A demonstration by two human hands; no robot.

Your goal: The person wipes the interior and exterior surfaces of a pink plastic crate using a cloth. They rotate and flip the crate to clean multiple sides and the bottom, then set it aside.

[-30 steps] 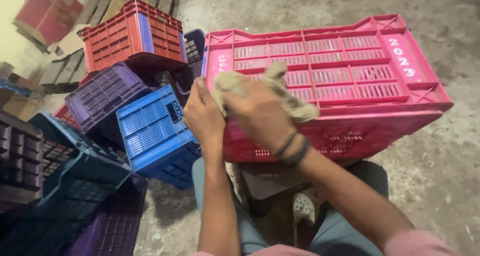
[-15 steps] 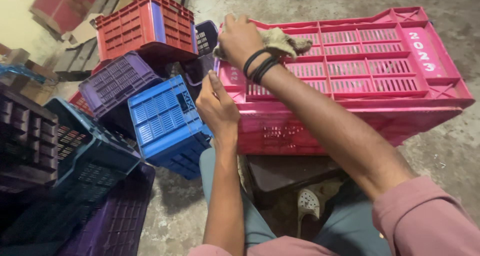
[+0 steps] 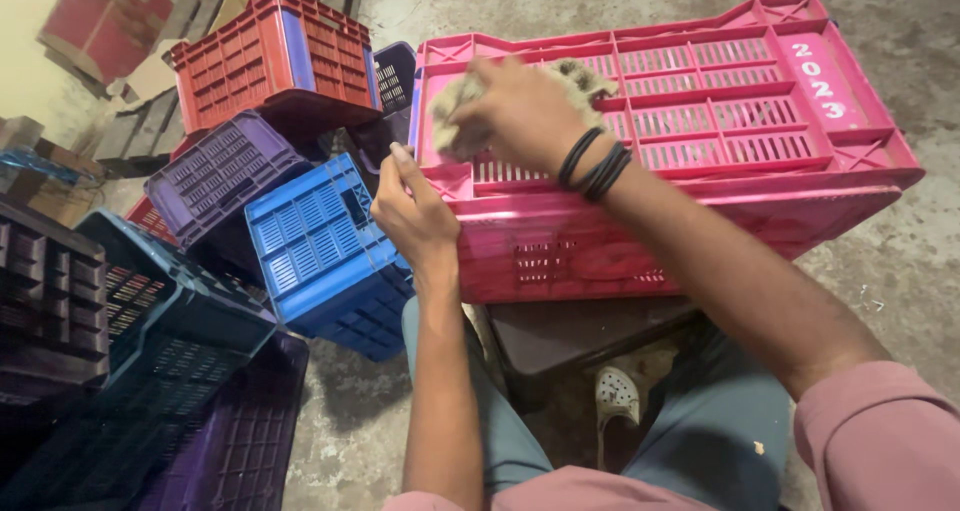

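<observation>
A pink plastic crate (image 3: 720, 111) lies upside down in front of me, its slotted bottom facing up. My right hand (image 3: 520, 111) presses a dirty beige rag (image 3: 455, 101) onto the crate's left part, with black bands on the wrist. My left hand (image 3: 410, 211) grips the crate's near left corner, thumb up along the edge. The crate rests over a dark brown stool (image 3: 570, 336) between my knees.
A blue crate (image 3: 320, 251) leans just left of the pink one. Behind it sit a purple crate (image 3: 215, 171) and a red crate (image 3: 265, 56). Dark teal and purple crates (image 3: 150, 371) are piled at the lower left. Rough concrete floor (image 3: 900, 261) lies to the right.
My right hand has dragged the rag from the near edge up to the far left corner, then back toward the middle left. My left hand has stayed at the corner.
</observation>
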